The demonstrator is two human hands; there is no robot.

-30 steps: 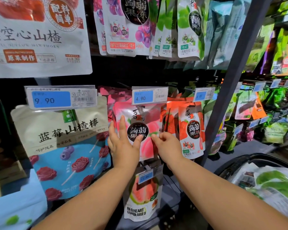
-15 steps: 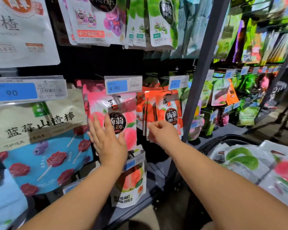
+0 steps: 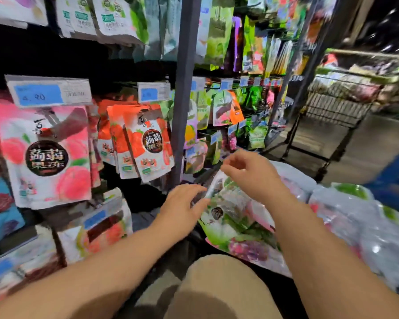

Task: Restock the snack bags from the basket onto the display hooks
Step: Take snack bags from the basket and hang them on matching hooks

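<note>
The right hand had its fingers curled, and with the thumb they pinched the upper corner of a green snack bag. The left hand lay spread beside it at about 8 o'clock, fingers nearly straight and fingertips at the bag's white top edge; the blur hid whether they gripped it. The bag was tilted, its long axis running from roughly 11 o'clock down to 5 o'clock, sealed top uppermost and printed face with a dark round mark turned to the camera. Its lower end rested among other bags in the basket, whose dark rim showed just beyond the left hand's fingertips. More clear-wrapped bags were heaped at 3 o'clock from the hands. Half a second before, both hands had been up at the display, the left one flat by the peach bag and the right one at the strawberry bags. They had since dropped to the basket, and the view had swung right, so the peach bag hung at 9 o'clock under its blue price tag. A grey post stood at 12 o'clock, a beige-clad knee at 6 o'clock.
</note>
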